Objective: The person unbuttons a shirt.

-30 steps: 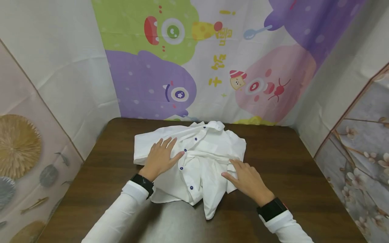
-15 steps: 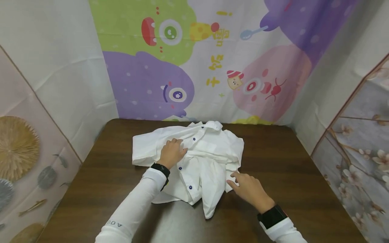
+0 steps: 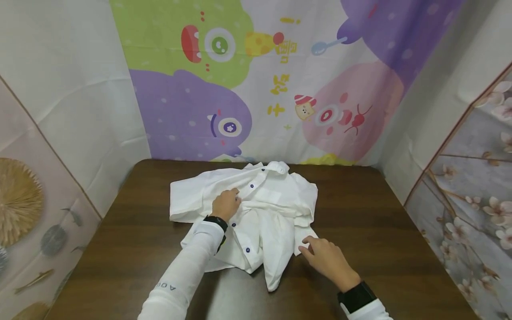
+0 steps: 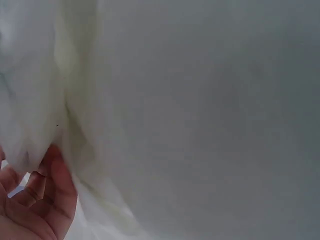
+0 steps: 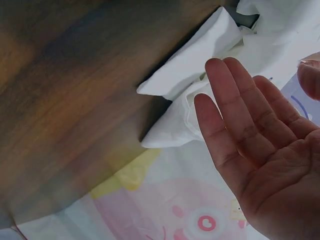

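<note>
A white button-up shirt [image 3: 280, 189] with dark blue buttons lies rumpled on the brown table, its collar toward the back. My left hand [image 3: 226, 204] is at the button front, and in the left wrist view its curled fingers pinch a fold of the white cloth [image 4: 30, 100]. One sleeve [image 3: 275, 258] hangs down the middle toward the front. Beside the shirt's lower right edge, my right hand [image 3: 326, 258] hovers with relaxed fingers. The right wrist view shows that palm [image 5: 280, 170] holding nothing, with white cloth behind its fingertips.
The wooden table [image 3: 356, 209] extends on both sides of the shirt. A cartoon-print curtain [image 3: 192, 106] hangs along its back edge, with pale cloth walls [image 3: 80, 106] to the sides. A pale glare patch [image 3: 232, 293] lies at the table's front.
My left hand has moved right from the shirt's left part to its button front and pinched the cloth. The right hand has drawn back slightly off the shirt's lower right part.
</note>
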{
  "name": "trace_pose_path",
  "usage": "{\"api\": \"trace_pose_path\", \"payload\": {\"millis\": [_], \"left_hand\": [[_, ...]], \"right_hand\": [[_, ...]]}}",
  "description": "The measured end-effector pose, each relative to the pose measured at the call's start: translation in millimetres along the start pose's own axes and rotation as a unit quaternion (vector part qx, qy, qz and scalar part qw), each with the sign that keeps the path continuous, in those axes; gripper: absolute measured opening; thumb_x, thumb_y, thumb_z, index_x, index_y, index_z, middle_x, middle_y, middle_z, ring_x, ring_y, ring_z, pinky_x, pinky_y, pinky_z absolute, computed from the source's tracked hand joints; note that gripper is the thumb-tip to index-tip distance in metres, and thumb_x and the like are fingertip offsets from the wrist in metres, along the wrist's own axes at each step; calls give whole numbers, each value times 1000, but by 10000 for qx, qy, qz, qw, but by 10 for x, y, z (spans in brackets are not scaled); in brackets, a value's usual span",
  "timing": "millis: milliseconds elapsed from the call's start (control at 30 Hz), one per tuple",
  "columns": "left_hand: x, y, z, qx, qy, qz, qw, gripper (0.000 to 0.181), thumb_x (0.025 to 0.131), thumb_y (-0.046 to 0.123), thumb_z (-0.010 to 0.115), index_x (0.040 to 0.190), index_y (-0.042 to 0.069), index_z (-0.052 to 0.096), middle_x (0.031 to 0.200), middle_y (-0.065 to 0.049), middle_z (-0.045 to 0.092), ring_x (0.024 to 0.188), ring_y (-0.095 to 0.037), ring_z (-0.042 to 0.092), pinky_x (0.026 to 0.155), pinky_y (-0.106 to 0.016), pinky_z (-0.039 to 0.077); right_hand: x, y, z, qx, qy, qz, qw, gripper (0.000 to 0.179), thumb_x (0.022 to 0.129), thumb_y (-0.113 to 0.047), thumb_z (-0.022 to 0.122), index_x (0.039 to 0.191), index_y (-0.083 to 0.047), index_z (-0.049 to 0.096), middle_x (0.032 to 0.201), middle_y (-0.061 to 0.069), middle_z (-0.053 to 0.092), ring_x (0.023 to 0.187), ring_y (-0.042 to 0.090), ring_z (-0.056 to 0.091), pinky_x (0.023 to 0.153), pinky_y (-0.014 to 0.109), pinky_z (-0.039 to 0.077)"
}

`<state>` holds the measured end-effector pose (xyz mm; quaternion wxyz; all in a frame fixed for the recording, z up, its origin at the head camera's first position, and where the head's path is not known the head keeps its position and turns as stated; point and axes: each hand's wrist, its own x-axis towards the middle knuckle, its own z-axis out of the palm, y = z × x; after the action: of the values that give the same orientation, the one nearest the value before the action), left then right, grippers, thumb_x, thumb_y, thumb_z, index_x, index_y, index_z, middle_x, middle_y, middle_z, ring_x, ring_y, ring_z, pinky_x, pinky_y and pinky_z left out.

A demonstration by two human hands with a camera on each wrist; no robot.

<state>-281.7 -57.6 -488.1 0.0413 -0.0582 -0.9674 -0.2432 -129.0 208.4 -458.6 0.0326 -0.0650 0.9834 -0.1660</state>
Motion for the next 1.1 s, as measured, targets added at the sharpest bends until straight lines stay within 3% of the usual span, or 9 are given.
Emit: {"api": "trace_pose_path", "payload": {"millis": [133,300,467,667,833,1100], "left_hand": [[-22,30,-19,-632,258,-93,9976,22,91,17,54,107,3,62,99,-16,67,83,-32,65,71,-45,51],[-58,133,-89,-1411,419,-157,9890,21,91,16,52,103,0,60,90,-14,64,81,-28,60,73,-41,48],[-162,256,-223,-1760,600,-57,9826,18,92,20,53,97,4,59,79,-7,57,75,-22,54,68,-35,43],[-393,369,-378,-1872,906,472,9770,16,91,19,57,96,4,60,75,-5,53,71,-19,50,65,-31,40],[-649,423,-448,-1798,975,1023,9735,11,89,17,61,92,6,59,73,-2,49,65,-15,45,60,-28,38],[-1076,448,-301,-727,798,1665,9801,10,81,15,69,83,10,61,76,1,58,71,-13,54,62,-27,46]], "right_hand": [[-14,15,33,40,-109,83,9999,21,88,-28,62,99,-11,67,66,-7,57,57,9,51,53,31,43],[-34,32,63,126,-140,84,9998,19,88,-28,62,98,-12,68,74,-4,65,65,11,60,58,34,48],[-49,47,75,210,-26,65,9998,17,87,-27,63,95,-12,68,79,-1,69,71,15,64,61,36,50],[-73,90,84,255,-122,157,9995,18,87,-26,63,96,-12,68,82,-1,68,73,15,63,63,36,49],[-87,127,75,351,-151,202,9991,16,87,-25,63,95,-12,67,85,1,68,72,13,61,63,36,49],[-53,175,52,275,-64,271,9992,20,88,-27,61,98,-11,67,86,2,69,70,13,61,61,36,48]]}}
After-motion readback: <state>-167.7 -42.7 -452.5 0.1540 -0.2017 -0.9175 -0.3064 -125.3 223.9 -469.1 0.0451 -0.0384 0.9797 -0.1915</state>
